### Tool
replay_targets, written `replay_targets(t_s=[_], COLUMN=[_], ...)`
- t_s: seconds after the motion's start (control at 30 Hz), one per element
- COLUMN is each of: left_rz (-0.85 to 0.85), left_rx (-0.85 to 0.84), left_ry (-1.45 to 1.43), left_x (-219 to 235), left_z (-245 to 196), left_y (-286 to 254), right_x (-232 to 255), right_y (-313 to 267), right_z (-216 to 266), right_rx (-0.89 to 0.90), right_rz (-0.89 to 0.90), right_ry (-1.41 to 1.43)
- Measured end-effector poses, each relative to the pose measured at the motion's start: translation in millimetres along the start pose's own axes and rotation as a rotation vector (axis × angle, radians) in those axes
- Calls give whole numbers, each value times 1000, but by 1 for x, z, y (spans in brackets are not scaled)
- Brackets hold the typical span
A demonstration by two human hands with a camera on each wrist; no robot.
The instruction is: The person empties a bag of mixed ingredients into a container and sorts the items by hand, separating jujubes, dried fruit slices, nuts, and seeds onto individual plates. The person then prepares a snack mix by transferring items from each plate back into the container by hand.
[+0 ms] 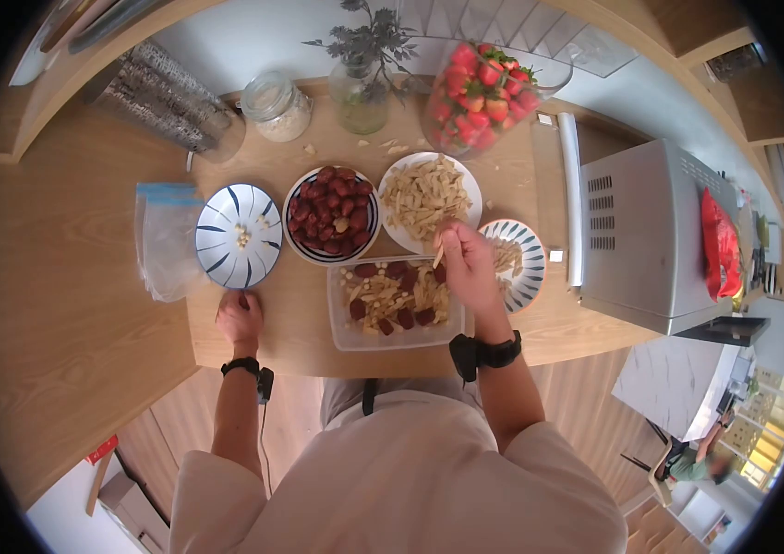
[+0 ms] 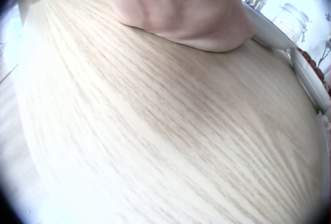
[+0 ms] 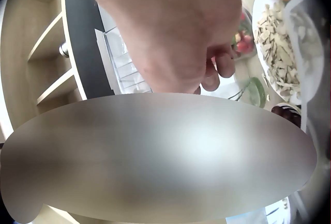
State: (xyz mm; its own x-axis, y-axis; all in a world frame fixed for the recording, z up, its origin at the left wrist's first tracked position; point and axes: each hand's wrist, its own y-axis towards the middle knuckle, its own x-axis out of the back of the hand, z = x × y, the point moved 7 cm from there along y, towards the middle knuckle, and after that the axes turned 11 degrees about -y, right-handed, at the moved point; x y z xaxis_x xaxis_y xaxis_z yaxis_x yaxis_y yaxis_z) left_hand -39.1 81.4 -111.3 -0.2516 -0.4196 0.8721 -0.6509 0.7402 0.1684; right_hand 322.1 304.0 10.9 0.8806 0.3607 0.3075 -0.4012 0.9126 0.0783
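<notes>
In the head view my right hand (image 1: 468, 263) is above the right end of a clear plastic container (image 1: 340, 338), pinching a small pale slice (image 1: 438, 260) between thumb and fingers. Inside the container lie dark red dates (image 1: 359, 309), pale slices (image 1: 383, 300) and small whitish pieces. In the right wrist view the same hand (image 3: 176, 38) is seen from behind, its pinch hidden. My left hand (image 1: 241, 319) rests on the wooden table, fingers loosely curled, just below a striped plate (image 1: 217, 245) bearing a few small pale pieces.
Behind the container stand a bowl of red dates (image 1: 325, 203) and a white plate (image 1: 472, 185) heaped with pale slices. Another striped plate (image 1: 529, 277) is at right. A glass jar (image 1: 277, 109), vase (image 1: 358, 102), strawberry container (image 1: 480, 97), plastic bags (image 1: 166, 245) and grey appliance (image 1: 627, 231) surround them.
</notes>
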Motion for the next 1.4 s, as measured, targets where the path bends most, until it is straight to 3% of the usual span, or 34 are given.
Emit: replay_targets(t_s=[0.17,0.23,0.3,0.37,0.47,0.6,0.7,0.77,0.8,0.87,1.4], left_rz=[-10,-21,-22,-20,17,47,27,26,28,14,-5], left_rx=[-7,-16,-17,-19,6,29,17,23,27,15,-6], left_ry=[-17,-21,-12,-12,-2,3,-6,-8,-10,-14,15], left_x=[-1,-1,-1,0,-1,-2,0,-1,-2,-2,-2], left_z=[2,2,1,0,1,0,-1,1,2,3,3], left_y=[-1,-1,0,0,0,1,1,1,1,1,0], right_x=[-30,-46,-64,-80,-92,-91,-67,-41,-35,-15,-18], right_y=[-15,-21,-28,-38,-47,-46,-21,3,12,28,45], right_z=[7,21,11,10,-4,-13,-7,-12,-15,-29,-84], right_rx=[78,101,116,231,201,144,165,-1,2,-105,-172], right_rz=[118,222,257,355,438,448,321,257,257,160,213], right_ry=[-26,-198,-178,-352,-440,-460,-538,-542,-543,-745,-974])
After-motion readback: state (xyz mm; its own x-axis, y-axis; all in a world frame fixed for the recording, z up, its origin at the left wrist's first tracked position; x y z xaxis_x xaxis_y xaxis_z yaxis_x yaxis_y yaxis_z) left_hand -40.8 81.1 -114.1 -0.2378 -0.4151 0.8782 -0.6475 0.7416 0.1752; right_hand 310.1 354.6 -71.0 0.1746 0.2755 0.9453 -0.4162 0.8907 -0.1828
